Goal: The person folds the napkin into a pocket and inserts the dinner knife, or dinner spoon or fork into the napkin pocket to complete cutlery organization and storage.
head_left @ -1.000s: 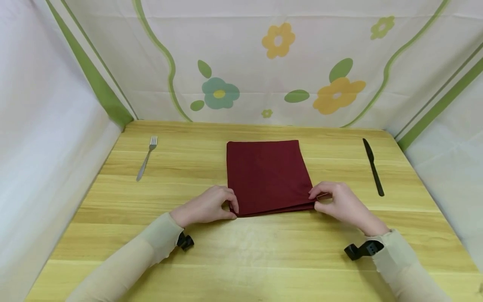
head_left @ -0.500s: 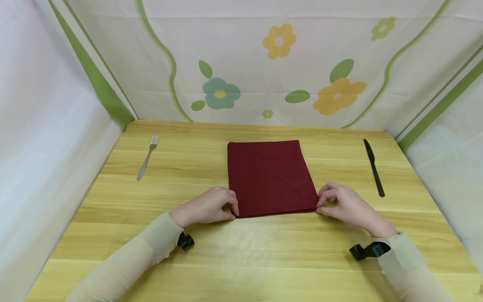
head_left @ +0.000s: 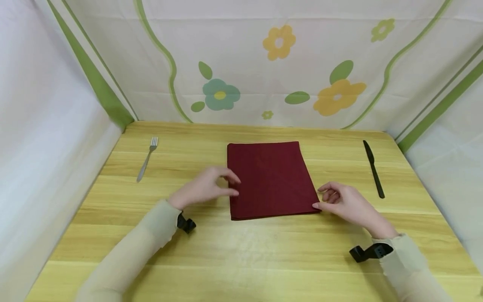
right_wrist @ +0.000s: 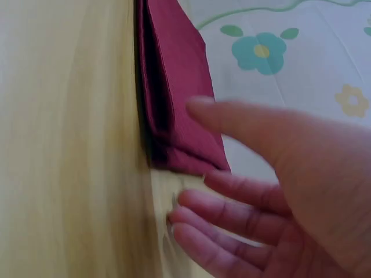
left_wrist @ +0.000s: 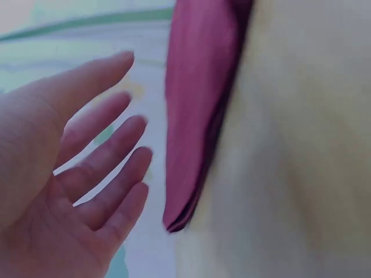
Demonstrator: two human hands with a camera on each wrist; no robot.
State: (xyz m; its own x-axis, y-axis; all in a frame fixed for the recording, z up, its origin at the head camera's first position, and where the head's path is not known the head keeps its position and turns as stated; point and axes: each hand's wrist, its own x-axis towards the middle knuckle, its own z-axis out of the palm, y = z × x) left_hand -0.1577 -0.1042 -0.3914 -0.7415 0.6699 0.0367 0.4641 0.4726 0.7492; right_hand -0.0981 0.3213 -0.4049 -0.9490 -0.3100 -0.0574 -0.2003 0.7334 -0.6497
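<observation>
A dark red cloth napkin [head_left: 269, 178], folded into a flat square of several layers, lies mid-table. Over its left edge hovers my left hand [head_left: 207, 186], fingers and thumb apart with nothing between them; the left wrist view shows a gap between those fingertips and the napkin [left_wrist: 197, 116]. My right hand [head_left: 349, 205] is at the near right corner, its thumb tip overlapping the cloth in the head view and its fingers loosely bent beside the edge. In the right wrist view, the layered fold of the napkin [right_wrist: 179, 87] shows past the spread thumb and fingers.
A metal fork [head_left: 147, 159] lies at the far left of the wooden table [head_left: 241, 260], tines away from me. Toward the right lies a black knife [head_left: 373, 167]. White flowered fabric [head_left: 249, 54] walls in the back and both sides.
My left hand has let go of the near left corner and lifted up and away along the left edge. The right hand has loosened from the near right corner, which now lies flatter.
</observation>
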